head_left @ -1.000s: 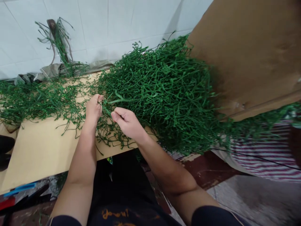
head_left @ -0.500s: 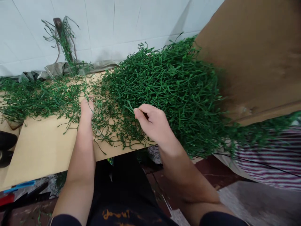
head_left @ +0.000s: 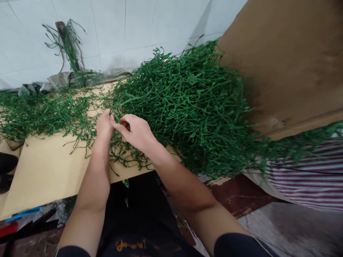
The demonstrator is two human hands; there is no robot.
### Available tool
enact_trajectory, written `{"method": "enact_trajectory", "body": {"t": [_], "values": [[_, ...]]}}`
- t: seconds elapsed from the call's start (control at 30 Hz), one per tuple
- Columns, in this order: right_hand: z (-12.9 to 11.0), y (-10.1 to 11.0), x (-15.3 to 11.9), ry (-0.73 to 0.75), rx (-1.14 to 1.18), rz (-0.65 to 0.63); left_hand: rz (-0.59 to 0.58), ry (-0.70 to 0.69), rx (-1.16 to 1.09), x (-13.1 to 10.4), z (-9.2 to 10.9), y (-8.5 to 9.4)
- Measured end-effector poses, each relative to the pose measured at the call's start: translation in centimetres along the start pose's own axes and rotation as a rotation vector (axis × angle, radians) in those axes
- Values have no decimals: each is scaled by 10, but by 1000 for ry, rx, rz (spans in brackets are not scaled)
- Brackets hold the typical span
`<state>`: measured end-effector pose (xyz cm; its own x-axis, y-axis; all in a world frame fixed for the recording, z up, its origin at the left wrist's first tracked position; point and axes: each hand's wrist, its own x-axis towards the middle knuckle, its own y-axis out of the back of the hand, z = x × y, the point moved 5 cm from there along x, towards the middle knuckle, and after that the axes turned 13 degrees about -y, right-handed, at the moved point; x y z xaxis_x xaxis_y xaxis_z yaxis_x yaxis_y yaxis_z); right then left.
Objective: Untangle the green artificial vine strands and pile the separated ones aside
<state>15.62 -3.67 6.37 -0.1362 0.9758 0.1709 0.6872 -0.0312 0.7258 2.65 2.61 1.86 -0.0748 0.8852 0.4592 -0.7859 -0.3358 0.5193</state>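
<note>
My left hand point(head_left: 105, 123) is closed on thin green stems over the board, left of a big heap of green plastic-looking stems point(head_left: 187, 103). My right hand point(head_left: 135, 130) meets it from the right, thumb and forefinger pinched at the same stems just beside the left fingertips. The stems in the fingers point up and to the right, towards the heap. Looser green stems point(head_left: 45, 114) are spread over the tan board point(head_left: 53, 160) to the left and beneath both hands.
A large brown cardboard box point(head_left: 289, 64) leans in at the right above the heap. An upright dark bracket point(head_left: 62, 34) draped with stems stands by the white tiled wall point(head_left: 112, 28). Striped fabric point(head_left: 305, 178) lies at lower right; black objects point(head_left: 6, 167) sit at the left edge.
My right hand has moved left from the heap's edge to meet my left hand. My left hand has shifted slightly right, and the stems are now between both hands.
</note>
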Motion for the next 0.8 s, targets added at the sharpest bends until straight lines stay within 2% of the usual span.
{"method": "enact_trajectory", "body": {"t": [0.1,0.2,0.4,0.6,0.7,0.8], "values": [[-3,-2,-1,17,65,5,4,8,18,2,4,5],[-3,-2,-16,65,150,-20,23,50,-18,6,3,7],[4,7,-48,64,221,3,18,41,-34,2,10,-4],[2,16,-56,124,223,49,45,8,17,0,19,-6],[-2,19,-62,142,208,70,38,16,-23,3,12,-8],[-11,35,-80,181,198,80,65,87,-151,8,-12,0]]}}
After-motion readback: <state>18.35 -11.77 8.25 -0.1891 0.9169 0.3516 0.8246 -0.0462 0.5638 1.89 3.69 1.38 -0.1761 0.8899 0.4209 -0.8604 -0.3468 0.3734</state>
